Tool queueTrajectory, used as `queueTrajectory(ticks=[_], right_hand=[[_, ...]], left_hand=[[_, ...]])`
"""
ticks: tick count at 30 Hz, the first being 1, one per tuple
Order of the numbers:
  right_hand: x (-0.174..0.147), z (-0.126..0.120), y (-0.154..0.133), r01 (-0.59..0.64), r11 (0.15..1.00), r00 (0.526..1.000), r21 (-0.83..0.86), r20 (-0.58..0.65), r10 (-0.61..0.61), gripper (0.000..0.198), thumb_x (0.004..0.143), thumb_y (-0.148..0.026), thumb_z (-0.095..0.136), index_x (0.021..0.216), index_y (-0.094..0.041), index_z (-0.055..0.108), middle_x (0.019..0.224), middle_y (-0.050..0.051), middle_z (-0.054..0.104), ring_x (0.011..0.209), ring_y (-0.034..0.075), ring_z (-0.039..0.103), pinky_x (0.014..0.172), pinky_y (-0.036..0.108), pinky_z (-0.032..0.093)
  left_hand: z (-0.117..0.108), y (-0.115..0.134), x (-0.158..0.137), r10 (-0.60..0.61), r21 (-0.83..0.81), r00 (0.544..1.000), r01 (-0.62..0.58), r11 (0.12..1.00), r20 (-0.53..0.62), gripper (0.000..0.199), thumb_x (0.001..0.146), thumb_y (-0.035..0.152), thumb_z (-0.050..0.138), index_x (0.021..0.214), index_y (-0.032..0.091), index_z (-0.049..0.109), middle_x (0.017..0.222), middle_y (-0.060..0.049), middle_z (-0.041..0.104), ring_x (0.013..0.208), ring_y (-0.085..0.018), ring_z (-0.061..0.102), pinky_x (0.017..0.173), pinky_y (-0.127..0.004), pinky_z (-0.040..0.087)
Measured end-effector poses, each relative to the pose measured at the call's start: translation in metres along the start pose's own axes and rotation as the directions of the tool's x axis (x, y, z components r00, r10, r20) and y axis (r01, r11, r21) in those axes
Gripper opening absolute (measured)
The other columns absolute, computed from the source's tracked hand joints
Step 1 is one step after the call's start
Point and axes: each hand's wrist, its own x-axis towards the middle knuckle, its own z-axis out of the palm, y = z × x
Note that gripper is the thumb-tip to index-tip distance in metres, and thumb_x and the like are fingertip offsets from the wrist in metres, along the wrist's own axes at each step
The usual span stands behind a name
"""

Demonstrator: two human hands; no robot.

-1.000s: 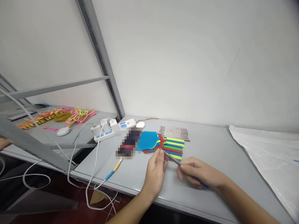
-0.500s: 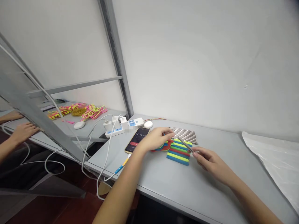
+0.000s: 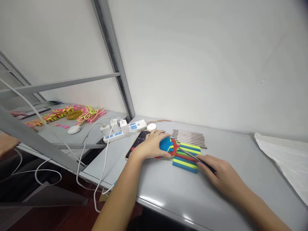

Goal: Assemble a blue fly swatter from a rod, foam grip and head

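Grey table (image 3: 216,205) against a white wall. Left hand (image 3: 150,146) lies palm down on the mesh heads of a fanned stack of coloured fly swatters (image 3: 185,155), near the table's middle; fingers curved loosely over the blue mesh, pressing rather than closed round it. Right hand (image 3: 220,175) just right of the swatters, fingers pinched on a thin metal rod (image 3: 190,155) that slants up-left across the striped green, blue and red handles, its tip near the red neck of the heads. Rod touches or sits just above the handles; cannot tell which. Behind the swatters, toward the wall, a flat row of metal rods (image 3: 190,138) lying side by side. Just left of the swatters, a phone (image 3: 136,146) face up, partly under the left hand. Beyond the phone, a white power strip (image 3: 122,130) with chargers plugged in, cables trailing off the table edge. Far right of the swatters, a sheet of clear plastic (image 3: 284,157). Far left of them, on a neighbouring table, a pile of pink and yellow bands (image 3: 79,114)
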Motion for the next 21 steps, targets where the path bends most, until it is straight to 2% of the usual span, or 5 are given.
queueTrajectory(ticks=[5, 15, 17, 19, 21], right_hand=[[0.001, 0.000, -0.001, 0.015, 1.000, 1.000, 0.005, 0.017, -0.015, 0.027, 0.096, -0.033, 0.041, 0.116, -0.028, 0.059, 0.104, 0.002, 0.068, 0.088, 0.018, 0.065, 0.074, 0.031, 0.051], [0.002, -0.001, -0.002, 0.017, 1.000, 0.999, 0.014, 0.030, -0.018, 0.026, 0.097, -0.031, 0.041, 0.116, -0.029, 0.058, 0.102, 0.001, 0.067, 0.086, 0.016, 0.064, 0.073, 0.030, 0.049], [0.002, -0.002, -0.003, 0.019, 1.000, 0.999, 0.012, 0.029, -0.019, 0.026, 0.097, -0.031, 0.042, 0.116, -0.028, 0.058, 0.100, 0.001, 0.067, 0.084, 0.016, 0.064, 0.072, 0.030, 0.048], [0.002, -0.003, -0.004, 0.028, 1.000, 0.999, 0.008, 0.021, -0.028, 0.026, 0.096, -0.030, 0.042, 0.117, -0.028, 0.059, 0.098, 0.002, 0.067, 0.081, 0.016, 0.063, 0.070, 0.030, 0.048], [0.001, -0.004, -0.004, 0.048, 0.999, 0.999, 0.009, -0.008, -0.048, 0.027, 0.096, -0.029, 0.042, 0.118, -0.027, 0.059, 0.095, 0.003, 0.066, 0.078, 0.016, 0.063, 0.067, 0.029, 0.047]], left_hand=[[-0.004, -0.009, -0.003, -0.047, -0.075, 0.999, 0.048, 0.996, 0.020, 0.096, 0.050, 0.056, 0.080, 0.136, 0.033, 0.045, 0.139, -0.006, 0.047, 0.128, -0.036, 0.040, 0.103, -0.044, 0.034], [-0.016, 0.004, -0.010, -0.052, -0.182, 0.998, 0.047, 0.982, -0.022, 0.055, 0.071, 0.053, 0.067, 0.122, 0.031, 0.061, 0.119, -0.002, 0.065, 0.102, -0.026, 0.062, 0.081, -0.034, 0.050], [-0.017, 0.008, -0.008, -0.021, -0.193, 0.995, 0.002, 0.981, -0.094, 0.039, 0.078, 0.049, 0.061, 0.112, 0.030, 0.067, 0.111, -0.001, 0.069, 0.096, -0.023, 0.064, 0.078, -0.031, 0.051], [-0.017, 0.012, -0.006, 0.021, -0.162, 0.972, -0.060, 0.985, -0.232, 0.026, 0.086, 0.043, 0.054, 0.100, 0.029, 0.071, 0.101, 0.001, 0.072, 0.089, -0.019, 0.066, 0.076, -0.029, 0.050], [-0.016, 0.015, -0.003, 0.075, -0.083, 0.893, -0.125, 0.989, -0.445, 0.024, 0.090, 0.037, 0.050, 0.092, 0.027, 0.072, 0.092, 0.001, 0.073, 0.084, -0.017, 0.066, 0.076, -0.029, 0.049]])
